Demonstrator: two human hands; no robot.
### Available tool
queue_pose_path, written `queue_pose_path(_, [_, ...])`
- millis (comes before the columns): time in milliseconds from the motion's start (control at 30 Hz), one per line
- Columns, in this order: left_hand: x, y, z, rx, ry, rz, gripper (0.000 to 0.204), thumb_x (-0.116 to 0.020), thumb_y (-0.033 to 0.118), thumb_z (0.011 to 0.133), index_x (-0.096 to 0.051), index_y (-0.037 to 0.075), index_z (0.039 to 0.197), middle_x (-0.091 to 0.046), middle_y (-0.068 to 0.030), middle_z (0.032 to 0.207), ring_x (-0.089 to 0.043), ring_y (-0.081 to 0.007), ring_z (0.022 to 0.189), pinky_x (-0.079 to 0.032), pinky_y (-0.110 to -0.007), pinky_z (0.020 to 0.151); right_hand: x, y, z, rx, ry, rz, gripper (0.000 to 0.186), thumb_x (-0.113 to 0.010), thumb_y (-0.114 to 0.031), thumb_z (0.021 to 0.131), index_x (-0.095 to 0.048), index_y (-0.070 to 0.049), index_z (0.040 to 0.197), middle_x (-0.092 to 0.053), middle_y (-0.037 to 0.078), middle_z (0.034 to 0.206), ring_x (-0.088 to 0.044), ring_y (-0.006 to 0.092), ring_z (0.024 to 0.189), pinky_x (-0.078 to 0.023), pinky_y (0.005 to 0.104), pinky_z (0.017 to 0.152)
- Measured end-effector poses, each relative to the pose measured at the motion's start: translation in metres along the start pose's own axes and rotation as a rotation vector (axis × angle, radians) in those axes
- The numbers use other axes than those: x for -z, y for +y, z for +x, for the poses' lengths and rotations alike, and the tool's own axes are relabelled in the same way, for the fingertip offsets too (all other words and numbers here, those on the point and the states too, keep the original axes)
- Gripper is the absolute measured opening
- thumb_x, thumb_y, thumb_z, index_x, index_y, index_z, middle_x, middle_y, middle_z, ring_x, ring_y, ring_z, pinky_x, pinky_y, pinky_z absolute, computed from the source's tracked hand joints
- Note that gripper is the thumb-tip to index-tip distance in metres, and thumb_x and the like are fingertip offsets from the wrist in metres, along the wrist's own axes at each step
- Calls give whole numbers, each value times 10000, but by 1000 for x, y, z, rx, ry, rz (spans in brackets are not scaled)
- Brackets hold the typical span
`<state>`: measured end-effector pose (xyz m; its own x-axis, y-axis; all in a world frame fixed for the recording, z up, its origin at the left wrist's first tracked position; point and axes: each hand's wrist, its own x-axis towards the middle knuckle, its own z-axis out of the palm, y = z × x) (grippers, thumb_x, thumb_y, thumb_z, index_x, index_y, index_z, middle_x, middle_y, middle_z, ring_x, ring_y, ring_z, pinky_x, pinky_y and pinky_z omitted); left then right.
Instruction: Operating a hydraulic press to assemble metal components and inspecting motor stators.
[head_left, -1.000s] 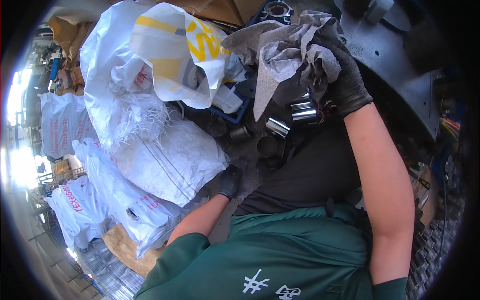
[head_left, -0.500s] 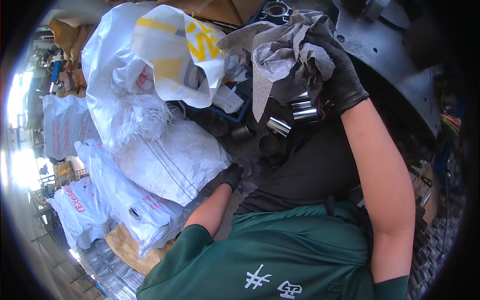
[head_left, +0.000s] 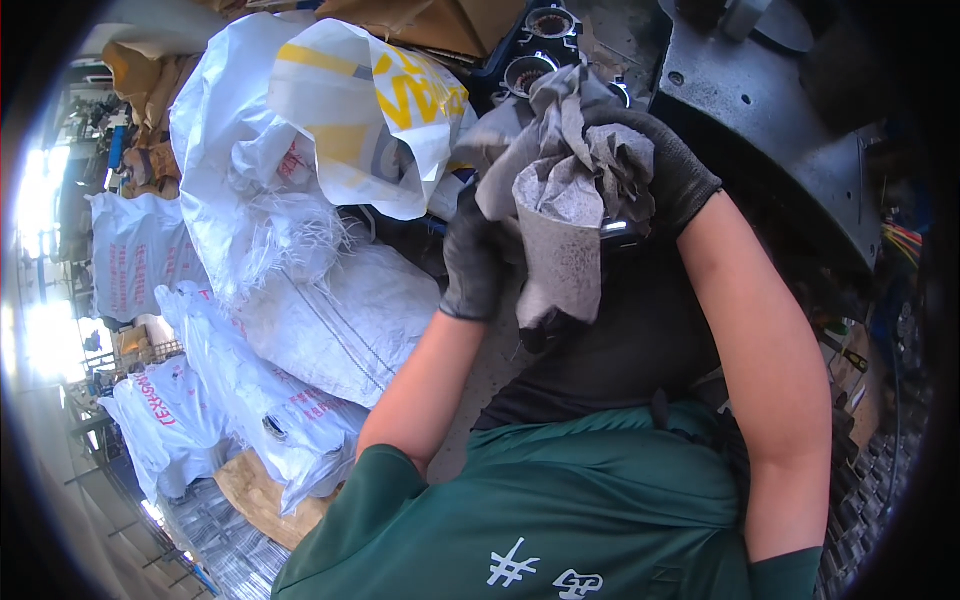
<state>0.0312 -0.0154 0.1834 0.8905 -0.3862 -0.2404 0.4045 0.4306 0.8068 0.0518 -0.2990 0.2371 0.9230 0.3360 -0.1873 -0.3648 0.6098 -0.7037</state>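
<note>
Near the upper centre of the frame, the gloved right hand [head_left: 665,175] is bunching its fingers around a grey rag [head_left: 570,215] while the gloved left hand [head_left: 472,262] is steadying it with curled fingers, so a shiny metal piece [head_left: 614,228] half-wrapped inside could be slipping out through the loose cloth.

Light source: strong daylight enters from the left edge, blown out to white.
Brightness: the white woven plastic sacks [head_left: 330,320] are brightly lit; the right side sits dim.
Shadows: the dark metal machine plate [head_left: 800,150] falls into deep shade.
Distortion: fisheye bending, black vignette at the corners.
Focus: centre sharp, rim soft.
</note>
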Motion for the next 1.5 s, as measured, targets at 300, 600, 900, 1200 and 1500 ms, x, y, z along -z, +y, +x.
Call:
queue_pose_path(300, [-29, 3, 116, -107, -554, -35, 636, -473, 476, 1116, -461, 77, 1611, -594, -191, 1553, -570, -331, 1428, -472, -537, 1198, 8, -1, 28, 450, -269, -968, 441, -585, -132, 1108, -587, -79, 1546, -668, 84, 1455, -650, 144, 1270, -498, 311, 1152])
queue_pose_path(600, [63, -22, 87, -280, 170, 211, 671, -572, 506, 1065, -516, 17, 1521, -596, -193, 1453, -569, -344, 1290, -450, -521, 1133, -35, -6, 10, 360, 416, -1705, 338, -718, -248, 1008, -781, -203, 1338, -745, 123, 1346, -721, 276, 1232, -561, 369, 1092])
queue_pose_path(900, [294, -116, -61, 63, 1266, 1106, 502, -732, 298, 923, -703, -83, 1249, -743, -338, 1219, -748, -466, 1069, -589, -518, 950, -19, 3, 35, 549, 445, -1660, 374, -774, -237, 941, -773, -232, 1315, -749, 72, 1347, -725, 284, 1219, -572, 392, 1081])
queue_pose_path(1200, [299, -66, -74, 354, 443, 1858, 504, -685, 309, 942, -701, 59, 1380, -705, -295, 1339, -667, -487, 1247, -540, -558, 1058, -15, 11, 47, 660, 378, -1782, 370, -773, -326, 909, -797, -308, 1278, -711, 111, 1404, -662, 363, 1315, -521, 421, 1147])
queue_pose_path(1500, [312, -62, -58, 627, 97, 2111, 412, -661, 357, 964, -747, 110, 1282, -740, -264, 1303, -711, -454, 1209, -565, -563, 1041, -14, 10, 40, 480, 469, -1666, 389, -805, -248, 902, -799, -305, 1286, -674, 135, 1447, -666, 348, 1333, -531, 415, 1157])
